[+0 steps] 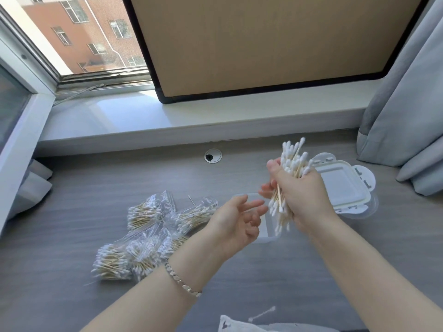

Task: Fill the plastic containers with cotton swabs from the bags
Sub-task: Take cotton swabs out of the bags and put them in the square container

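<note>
My right hand (pixel 304 195) grips a thick bundle of cotton swabs (pixel 291 161), held upright above the desk, white tips sticking out above and below the fist. My left hand (pixel 237 221) hovers just left of the bundle's lower end, fingers relaxed and spread, holding nothing. Under both hands lies an open clear plastic container (pixel 266 236), mostly hidden. A second clear container with a white clip lid (pixel 342 188) sits behind my right hand. Several clear bags of cotton swabs (pixel 143 236) lie in a heap on the left.
The grey desk (pixel 72 212) runs to a white windowsill (pixel 191 113) at the back. A cable grommet (pixel 213 155) sits in the desk near the sill. Grey curtains (pixel 407 116) hang at the right. A single loose swab (pixel 262 313) lies near the front edge.
</note>
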`<move>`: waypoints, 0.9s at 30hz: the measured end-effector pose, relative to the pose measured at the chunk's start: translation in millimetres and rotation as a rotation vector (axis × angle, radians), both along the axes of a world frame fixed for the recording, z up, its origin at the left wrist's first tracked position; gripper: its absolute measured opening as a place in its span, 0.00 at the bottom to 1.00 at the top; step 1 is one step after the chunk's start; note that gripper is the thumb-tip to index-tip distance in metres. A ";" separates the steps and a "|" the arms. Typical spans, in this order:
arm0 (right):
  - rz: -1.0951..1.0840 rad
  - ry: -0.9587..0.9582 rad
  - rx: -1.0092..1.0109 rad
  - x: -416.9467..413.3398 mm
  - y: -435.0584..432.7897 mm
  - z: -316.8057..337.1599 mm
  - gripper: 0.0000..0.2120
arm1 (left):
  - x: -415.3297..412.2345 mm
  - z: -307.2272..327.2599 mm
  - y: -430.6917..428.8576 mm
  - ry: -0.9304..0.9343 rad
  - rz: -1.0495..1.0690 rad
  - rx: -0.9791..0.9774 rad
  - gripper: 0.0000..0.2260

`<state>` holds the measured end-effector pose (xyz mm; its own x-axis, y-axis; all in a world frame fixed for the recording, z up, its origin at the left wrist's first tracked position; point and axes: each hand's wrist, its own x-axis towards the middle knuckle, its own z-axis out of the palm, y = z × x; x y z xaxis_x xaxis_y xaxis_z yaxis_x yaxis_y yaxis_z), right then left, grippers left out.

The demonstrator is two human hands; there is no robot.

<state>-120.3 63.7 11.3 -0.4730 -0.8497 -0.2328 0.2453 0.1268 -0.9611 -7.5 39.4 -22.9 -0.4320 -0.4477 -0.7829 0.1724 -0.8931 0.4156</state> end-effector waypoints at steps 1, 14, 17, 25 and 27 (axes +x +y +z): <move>0.033 0.016 0.040 0.1 3.9 -5.8 0.03 | 1.1 -3.3 -1.1 -0.054 -0.023 -0.070 0.12; -0.144 0.113 -0.302 27.6 16.2 -7.6 0.18 | -12.0 -2.6 11.1 0.404 0.148 0.099 0.22; -0.110 0.111 -0.312 30.2 18.9 -17.4 0.21 | -17.6 1.4 7.5 0.472 0.201 0.125 0.15; -0.064 0.189 -0.302 29.8 20.9 -22.5 0.24 | -24.6 9.4 9.5 0.525 0.128 0.003 0.12; -0.075 0.199 -0.269 30.1 21.8 -21.6 0.22 | -23.4 7.5 10.6 0.542 0.090 -0.053 0.12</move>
